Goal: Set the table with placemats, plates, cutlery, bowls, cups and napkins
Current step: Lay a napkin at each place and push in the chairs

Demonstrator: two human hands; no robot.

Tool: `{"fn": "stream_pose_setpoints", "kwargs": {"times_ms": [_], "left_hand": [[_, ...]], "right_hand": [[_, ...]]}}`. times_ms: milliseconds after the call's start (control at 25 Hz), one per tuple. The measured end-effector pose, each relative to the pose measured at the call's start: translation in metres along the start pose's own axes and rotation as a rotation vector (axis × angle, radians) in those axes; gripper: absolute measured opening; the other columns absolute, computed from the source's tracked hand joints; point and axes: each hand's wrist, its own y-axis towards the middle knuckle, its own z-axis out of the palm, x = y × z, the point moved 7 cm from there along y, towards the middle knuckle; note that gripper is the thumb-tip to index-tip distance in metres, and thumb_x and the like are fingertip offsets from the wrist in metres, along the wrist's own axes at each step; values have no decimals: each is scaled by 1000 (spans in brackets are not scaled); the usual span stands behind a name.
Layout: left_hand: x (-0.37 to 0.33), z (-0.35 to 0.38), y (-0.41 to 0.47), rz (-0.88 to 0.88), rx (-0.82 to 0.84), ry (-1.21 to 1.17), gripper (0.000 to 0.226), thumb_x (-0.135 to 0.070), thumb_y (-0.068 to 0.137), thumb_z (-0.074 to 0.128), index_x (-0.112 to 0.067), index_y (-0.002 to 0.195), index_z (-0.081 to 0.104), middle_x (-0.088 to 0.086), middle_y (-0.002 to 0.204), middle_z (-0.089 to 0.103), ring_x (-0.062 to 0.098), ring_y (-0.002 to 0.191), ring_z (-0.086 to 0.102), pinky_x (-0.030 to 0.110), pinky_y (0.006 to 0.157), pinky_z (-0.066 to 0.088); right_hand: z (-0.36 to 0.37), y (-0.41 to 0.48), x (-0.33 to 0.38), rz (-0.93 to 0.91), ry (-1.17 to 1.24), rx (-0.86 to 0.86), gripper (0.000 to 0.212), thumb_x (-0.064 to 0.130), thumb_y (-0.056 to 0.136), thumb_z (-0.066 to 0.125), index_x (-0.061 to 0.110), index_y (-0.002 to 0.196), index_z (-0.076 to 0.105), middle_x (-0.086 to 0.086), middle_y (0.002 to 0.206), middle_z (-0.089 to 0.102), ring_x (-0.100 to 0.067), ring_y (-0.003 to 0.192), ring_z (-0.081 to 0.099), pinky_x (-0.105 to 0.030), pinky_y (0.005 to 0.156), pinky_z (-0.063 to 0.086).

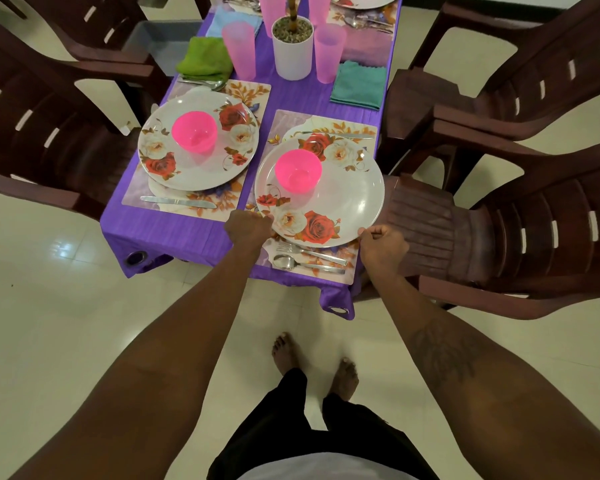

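A white plate with rose print (347, 199) carries a pink bowl (298, 170) over the near right placemat (340, 128). My left hand (248, 227) grips the plate's near left rim and my right hand (383, 244) pinches its near right rim. A fork (309, 251) and a spoon (303, 264) lie on the placemat just below the plate, and a knife (340, 134) lies beyond it. To the left, a second rose plate (196, 168) with a pink bowl (194, 131) sits on its own placemat (253, 90), a knife (177, 201) beside it.
Pink cups (239, 50) (329, 51) flank a white plant pot (292, 46) mid-table on the purple cloth (174, 233). A green napkin (205, 60) and a teal napkin (359, 85) lie near them. Brown plastic chairs (49, 133) (520, 216) crowd both sides.
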Motion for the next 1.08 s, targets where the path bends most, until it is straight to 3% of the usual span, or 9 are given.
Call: {"fn": "stream_pose_setpoints", "kwargs": {"times_ms": [120,240,400,560,680,760,920,1080], "left_hand": [[3,5,12,-76,99,-10,53,-30,48,85,-7,94,74,5,78,77,21,73,77,38,76,65],[-5,-3,6,-120,78,-6,52,-27,47,89,-5,92,72,1,63,75,15,62,76,36,75,65],[-14,-7,-6,-111,59,-91,24,-10,78,83,-1,96,69,2,56,72,13,55,74,34,73,66],[-17,-9,-6,-79,49,-72,25,-13,74,83,-1,92,69,3,57,72,16,57,75,37,72,66],[-22,-15,2,28,-24,53,46,-41,55,80,-8,86,73,2,67,74,17,61,75,35,66,65],[-35,-19,2,108,-87,131,46,-50,63,77,-10,86,75,1,71,74,15,66,74,23,59,57],[-91,-18,-20,291,-102,129,23,-32,82,72,-10,84,79,-1,72,73,13,69,70,15,58,41],[-146,4,-27,481,-98,141,20,-27,85,72,-9,90,80,2,84,76,17,81,70,24,77,46]], "right_hand": [[3,5,1,54,16,-31,17,25,95,74,10,102,77,-2,91,74,-13,78,65,-10,57,39],[7,6,4,88,34,-31,18,26,94,74,11,104,77,-3,94,75,-15,82,69,-13,57,42],[9,10,2,101,32,-14,19,27,93,75,11,104,76,-3,95,75,-15,81,69,-16,59,44],[11,13,4,88,21,4,17,26,93,76,12,102,76,-3,94,74,-14,80,68,-16,59,43],[9,13,17,36,-11,-3,16,26,94,75,12,102,73,-1,92,71,-8,74,62,-12,55,38],[8,17,30,-23,-19,2,17,28,95,73,12,102,72,-1,91,70,-11,77,65,-13,57,41],[6,31,62,-132,28,1,16,31,96,71,15,99,74,5,91,71,-9,78,67,-21,69,57],[12,66,88,-214,13,48,18,29,99,68,14,108,73,7,103,68,-7,86,61,-10,66,42]]}}
